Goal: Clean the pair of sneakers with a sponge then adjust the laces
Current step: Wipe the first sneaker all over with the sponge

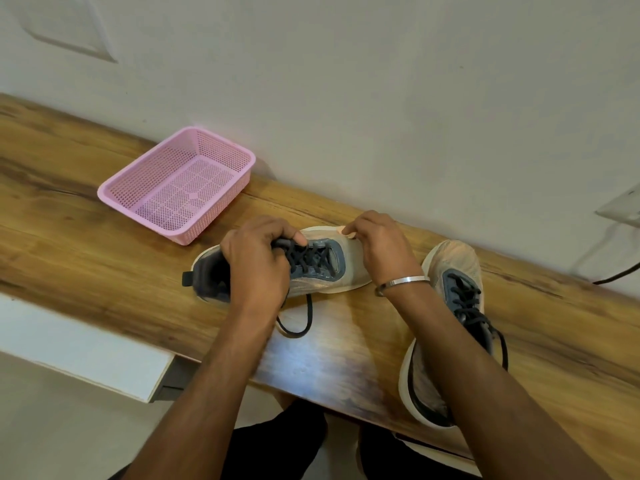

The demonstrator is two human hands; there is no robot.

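Two grey-beige sneakers with dark blue lace panels and black laces rest on the wooden table. The left sneaker [322,268] lies crosswise with its toe to the right. My left hand [258,263] grips its tongue and collar. My right hand [379,245] presses a small pale peach sponge [346,232] against that shoe's toe; most of the sponge is hidden under my fingers. A loose black lace loop [299,322] hangs from this shoe toward me. The second sneaker [457,289] stands to the right, toe pointing away, partly covered by my right forearm.
An empty pink perforated plastic basket [221,152] sits on the table at the back left, near the wall. The wooden table [104,265] ends close to me at its front edge. A wall socket [623,206] and black cable [616,277] are at the far right.
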